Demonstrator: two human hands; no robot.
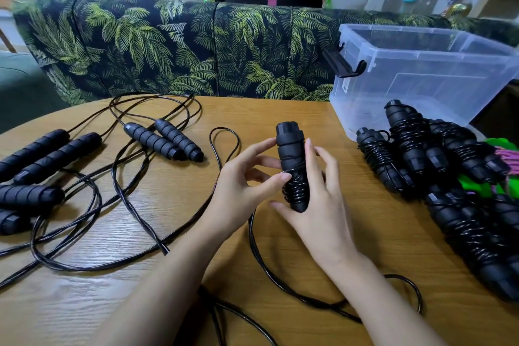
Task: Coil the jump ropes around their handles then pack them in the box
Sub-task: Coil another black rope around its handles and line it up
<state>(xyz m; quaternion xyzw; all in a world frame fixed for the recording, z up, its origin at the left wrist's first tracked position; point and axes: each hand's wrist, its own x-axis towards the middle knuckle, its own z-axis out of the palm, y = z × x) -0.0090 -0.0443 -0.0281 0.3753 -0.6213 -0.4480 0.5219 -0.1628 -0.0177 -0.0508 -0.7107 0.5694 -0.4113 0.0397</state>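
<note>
Fingers (309, 154) of both hands are clamped on the handles (290, 146) of one jump rope, held upright just above the table (280, 112). Left hand (244, 185) pinches w/ thumb in front and fingers behind; right hand (317, 205) wraps the low end. Coils (297, 191) cover only the lower part of the handles, upper part is bare. Nearer than the handles, the loose rope (306, 300) trails in a long loop, so plenty left to wind. Left of the handles lie several uncoiled ropes (157, 140), tangled together. Right of the handles sits a pile of finished bundles (407, 143), w/ sth green and pink (502, 185) beside it. Beyond the handles and to the right, the clear box (421, 70) stands open; no rope shows inside, tho the bottom is hazy. Judging by this: coiling abt half done overall, packing not begun.
</note>
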